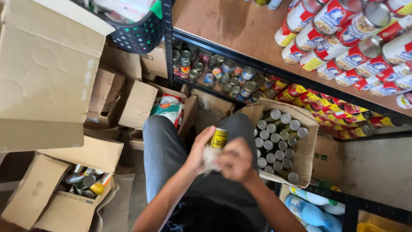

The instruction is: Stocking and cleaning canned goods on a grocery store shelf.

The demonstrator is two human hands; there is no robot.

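Note:
My left hand [201, 150] grips a small can with a yellow label [218, 138] over my lap. Against that can, my right hand [235, 161] presses a crumpled whitish cloth [210, 157]; the hand is blurred. Both hands are above my grey-trousered legs. To the right, an open cardboard box [307, 146] holds several upright silver-topped cans.
A wooden shelf [240, 30] carries red-and-white cans lying on their sides at the upper right. A lower shelf holds mixed small tins [227, 73]. Open cardboard boxes [56, 193] surround me at left; a dark plastic basket [137, 34] hangs above. Plastic bottles [309, 210] lie at the lower right.

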